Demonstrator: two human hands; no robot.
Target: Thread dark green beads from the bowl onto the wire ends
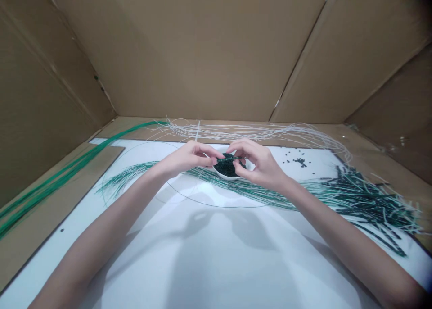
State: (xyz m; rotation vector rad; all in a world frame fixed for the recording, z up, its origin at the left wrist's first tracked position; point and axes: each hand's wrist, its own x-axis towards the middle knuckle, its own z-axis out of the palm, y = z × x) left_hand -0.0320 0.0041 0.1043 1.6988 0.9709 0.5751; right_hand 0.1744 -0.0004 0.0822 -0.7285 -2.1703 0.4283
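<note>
**Slim dark length (230,158) spans two pinches above the white bowl (231,178)**

The left hand (200,156) and the right hand (255,161) each grip with thumb and fingertips, one at either end of the slim dark length, which lies nearly level directly over the bowl. Dark bead-like pieces (228,168) fill the bowl beneath it.

Good handling here, I judge, means a light, steady pinch from both sides, with the length kept straight so that its far tip does not wander. Working low over the bowl looks wise: anything that slips should drop back inside. Scattered dark bits (299,161) to the right of the bowl suggest how easily small pieces stray.

A bundle of green strands (241,189) runs just in front of the bowl, its dark, thicker ends (367,198) spreading well to the bowl's right; the forearms pass over it, so they are best kept raised to avoid snagging. Pale looped strands (232,131) lie behind the bowl. Brighter green strands (84,158) stretch away to its left. Fingertips hide the exact contact.
</note>
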